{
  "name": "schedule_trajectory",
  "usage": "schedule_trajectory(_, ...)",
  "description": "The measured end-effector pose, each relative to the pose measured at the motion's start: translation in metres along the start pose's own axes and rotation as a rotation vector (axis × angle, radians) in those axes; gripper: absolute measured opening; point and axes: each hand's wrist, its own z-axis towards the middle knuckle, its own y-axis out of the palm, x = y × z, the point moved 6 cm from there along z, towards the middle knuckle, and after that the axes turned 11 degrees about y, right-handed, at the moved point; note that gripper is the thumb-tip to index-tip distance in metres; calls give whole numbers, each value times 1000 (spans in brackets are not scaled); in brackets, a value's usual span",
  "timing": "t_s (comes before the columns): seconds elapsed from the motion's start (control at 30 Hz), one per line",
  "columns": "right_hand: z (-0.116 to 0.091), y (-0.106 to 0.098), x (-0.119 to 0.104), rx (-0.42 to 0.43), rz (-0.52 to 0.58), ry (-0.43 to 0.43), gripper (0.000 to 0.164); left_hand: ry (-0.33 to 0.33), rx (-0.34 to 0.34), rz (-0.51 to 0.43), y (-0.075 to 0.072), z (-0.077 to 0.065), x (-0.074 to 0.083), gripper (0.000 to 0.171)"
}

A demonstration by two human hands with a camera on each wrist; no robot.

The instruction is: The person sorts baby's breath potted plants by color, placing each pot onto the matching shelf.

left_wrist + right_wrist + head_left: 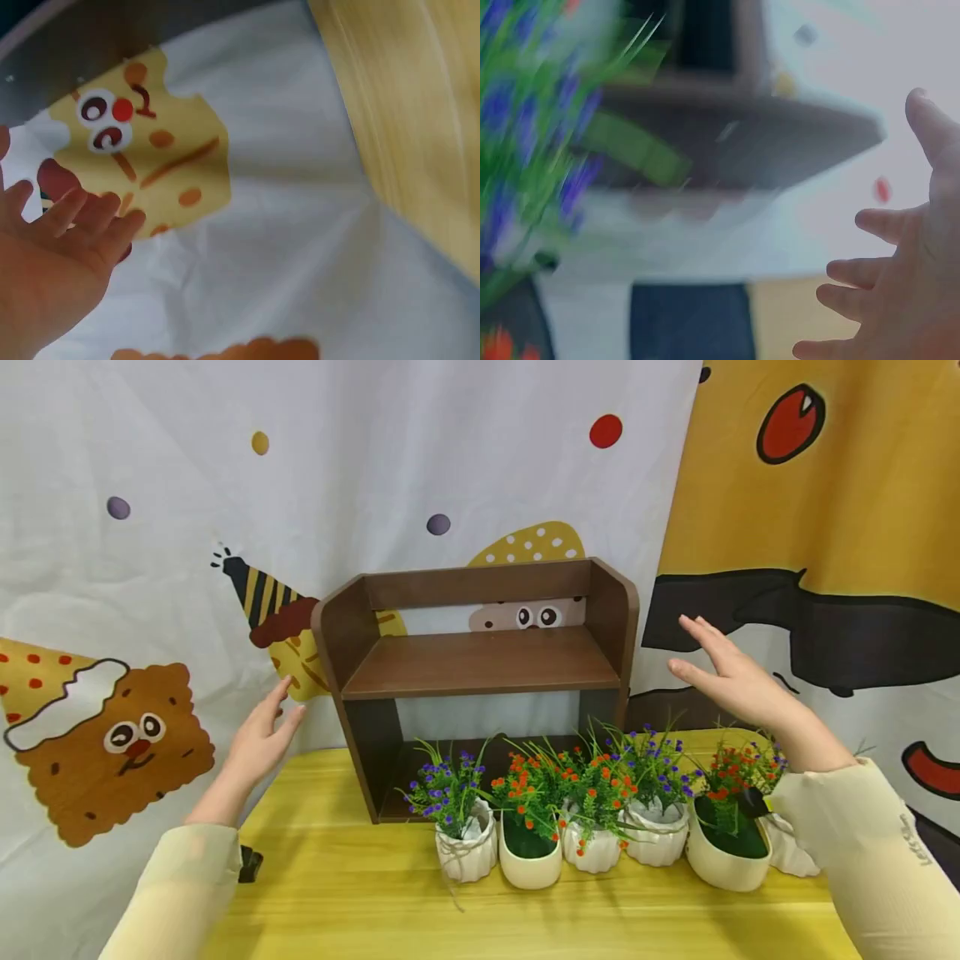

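Cream-sleeved, the left hand (258,743) and the right hand (746,687) are raised with nothing in them; fingers reach forward, thumbs stand off to the side, and the right wrist view shows gaps between the right fingers. Between the two sets of fingers, apart from both, stands a brown shelf unit (480,662), its side panels facing them. Lower than the right fingers, and mostly to their left, a row of white pots (529,864) with purple and orange-red flowers runs along the table (337,902), in front of the unit; the shelves hold no pots. Behind all the fingers hangs a printed cloth (322,452), with a biscuit figure (123,743) left of the left fingers. Below those fingers, beside the forearm, sits a small dark object (251,864), too obscured to identify. This seems to be a free-handed step, arms held around the unit without contact. A hold on the unit would call for both hands to come inward until the fingers meet its sides; a hold on a pot would call for the right fingers to drop and curl around it, beneath the leaves.
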Motion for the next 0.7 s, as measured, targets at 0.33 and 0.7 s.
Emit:
schedule_trajectory(0.33,-67,25,-92,125,77,-341,77,-13,226,-245,31,-15,13,71)
schedule_trajectory(0.7,-112,75,-136,13,53,-515,91,96,297,-314,46,-27,53,80)
